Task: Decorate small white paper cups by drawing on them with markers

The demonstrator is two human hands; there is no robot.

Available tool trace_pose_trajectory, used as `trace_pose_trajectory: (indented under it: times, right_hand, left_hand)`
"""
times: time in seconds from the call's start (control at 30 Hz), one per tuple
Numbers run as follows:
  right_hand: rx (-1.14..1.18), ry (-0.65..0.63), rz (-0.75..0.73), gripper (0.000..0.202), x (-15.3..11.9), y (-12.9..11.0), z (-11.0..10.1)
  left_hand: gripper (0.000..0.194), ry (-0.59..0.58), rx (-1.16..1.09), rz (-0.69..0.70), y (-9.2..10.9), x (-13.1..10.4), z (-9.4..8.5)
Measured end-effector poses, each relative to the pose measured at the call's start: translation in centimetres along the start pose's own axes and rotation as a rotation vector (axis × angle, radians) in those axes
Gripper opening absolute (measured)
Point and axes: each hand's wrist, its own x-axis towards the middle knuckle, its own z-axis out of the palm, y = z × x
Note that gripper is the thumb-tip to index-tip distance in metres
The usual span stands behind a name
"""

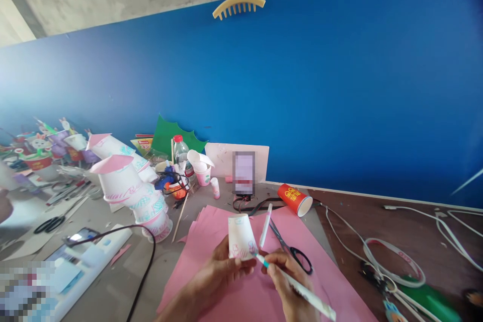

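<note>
Cup [240, 234], white with pink drawing, is narrow end up over pink paper [199, 249]; left hand [222, 264] has fingers clamped on it. Right hand [285, 293] fingers clamp teal-banded marker [311, 301], tip at cup wall. Scissors [279, 236] lie on paper, red cup [290, 196] beyond.

Left hand [222, 264] holds white cup [240, 234]; right hand [287, 274] holds marker [307, 294], tip at cup; pink paper [251, 297] below.

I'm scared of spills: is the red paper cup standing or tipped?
Tipped over. The red paper cup lies on its side, its rim facing sideways, not up.
</note>
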Motion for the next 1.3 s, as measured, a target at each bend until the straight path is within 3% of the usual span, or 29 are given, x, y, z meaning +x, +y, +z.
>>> trace_pose_trajectory:
  times: [0.2,0.67,1.3]
  right_hand:
    - [0.001,0.046,0.049,0.036,0.28,0.08,-0.31]
    - [-0.058,-0.038,0.045,0.038,0.04,0.41,-0.33]
    - [-0.029,-0.022,0.08,0.039,0.27,0.07,-0.35]
  left_hand:
    - [0.051,0.007,-0.036,-0.019,-0.11,-0.05,-0.36]
    - [0.051,0.022,-0.043,-0.013,-0.33,-0.06,-0.58]
    - [0.053,0.032,-0.031,-0.036,-0.3,-0.03,-0.82]
